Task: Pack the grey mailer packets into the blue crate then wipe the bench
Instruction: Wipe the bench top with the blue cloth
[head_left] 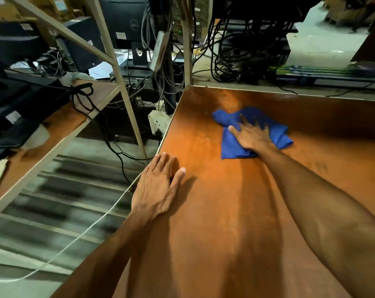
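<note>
A crumpled blue cloth [231,145] lies on the brown wooden bench [225,211], toward its far middle. My right hand [252,136] presses flat on the cloth with fingers spread. My left hand [158,186] rests flat on the bench at its left edge, fingers straight, holding nothing. No grey mailer packets and no blue crate are in view.
A second brown shelf [59,125] with black equipment and cables stands to the left across a gap. Metal frame posts [187,50], monitors [126,22] and tangled cables [231,59] crowd the back. A white socket box [158,123] hangs by the bench's left edge.
</note>
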The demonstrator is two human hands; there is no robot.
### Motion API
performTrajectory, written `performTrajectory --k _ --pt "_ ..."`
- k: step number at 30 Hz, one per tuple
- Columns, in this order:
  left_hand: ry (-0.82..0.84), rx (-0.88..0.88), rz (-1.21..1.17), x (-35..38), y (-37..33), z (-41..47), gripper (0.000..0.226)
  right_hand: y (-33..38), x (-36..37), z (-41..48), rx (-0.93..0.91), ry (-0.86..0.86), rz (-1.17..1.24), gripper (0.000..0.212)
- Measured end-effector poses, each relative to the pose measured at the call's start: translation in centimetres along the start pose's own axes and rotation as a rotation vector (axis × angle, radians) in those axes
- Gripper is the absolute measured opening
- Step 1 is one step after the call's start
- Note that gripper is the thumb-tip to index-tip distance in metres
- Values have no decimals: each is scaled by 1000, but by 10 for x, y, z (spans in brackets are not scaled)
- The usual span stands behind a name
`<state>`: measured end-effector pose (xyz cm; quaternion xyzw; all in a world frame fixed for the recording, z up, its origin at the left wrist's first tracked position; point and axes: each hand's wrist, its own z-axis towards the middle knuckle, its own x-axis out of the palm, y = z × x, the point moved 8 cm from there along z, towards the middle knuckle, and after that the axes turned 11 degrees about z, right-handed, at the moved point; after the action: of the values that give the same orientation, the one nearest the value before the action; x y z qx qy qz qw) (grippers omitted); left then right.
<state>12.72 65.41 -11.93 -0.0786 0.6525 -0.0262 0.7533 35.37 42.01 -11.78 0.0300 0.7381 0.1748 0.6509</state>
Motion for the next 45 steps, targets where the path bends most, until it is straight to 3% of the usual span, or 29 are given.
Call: performTrajectory --k 2,6,8,10,13,14,16,19,21,23,26,28,30,34,36,39,40,42,45 --pt "15 -11 20 2 1 1 75 -16 -2 -29 46 -8 18 63" --pt "-26 2 71 3 1 3 77 43 35 -161 -322 37 -61 63" --pt "-33 18 87 4 1 3 77 34 38 -197 -405 73 -60 62" --pt "-30 27 86 3 0 2 75 -21 15 -173 -254 8 -81 69" --pt "-45 53 111 0 -1 2 73 -111 -25 -134 215 -96 -39 74" --pt "-37 53 122 1 -1 3 74 -114 -22 -136 273 -95 -12 71" --pt "-13 54 144 4 0 5 74 -69 -1 -161 146 -80 -29 69" --pt "11 65 164 6 1 5 73 27 44 -246 -230 -24 -39 65" --pt "27 77 184 5 0 3 76 41 51 -282 -336 30 -15 58" --pt "44 84 202 6 -1 -2 78 1 33 -268 -252 -29 -78 58" --pt "64 151 217 5 -11 -18 78 -97 -11 -233 203 -112 -69 66" --pt "73 196 205 5 -16 -30 76 -103 -13 -234 305 -112 -15 67" --pt "90 215 177 3 -16 -37 73 -47 9 -255 135 -74 -53 64" --pt "60 226 166 3 -15 -39 67 73 60 -352 -467 101 -57 53" --pt "61 241 170 4 -15 -39 64 49 52 -341 -442 72 -94 53" --pt "112 283 174 6 -15 -43 64 -28 18 -298 21 -94 -71 64" --pt "129 289 176 6 -15 -43 64 -31 17 -299 98 -106 -27 67" --pt "146 294 177 5 -15 -45 64 21 39 -329 -14 -101 -37 65" --pt "130 318 159 4 -14 -50 63 136 89 -424 -442 50 0 57"
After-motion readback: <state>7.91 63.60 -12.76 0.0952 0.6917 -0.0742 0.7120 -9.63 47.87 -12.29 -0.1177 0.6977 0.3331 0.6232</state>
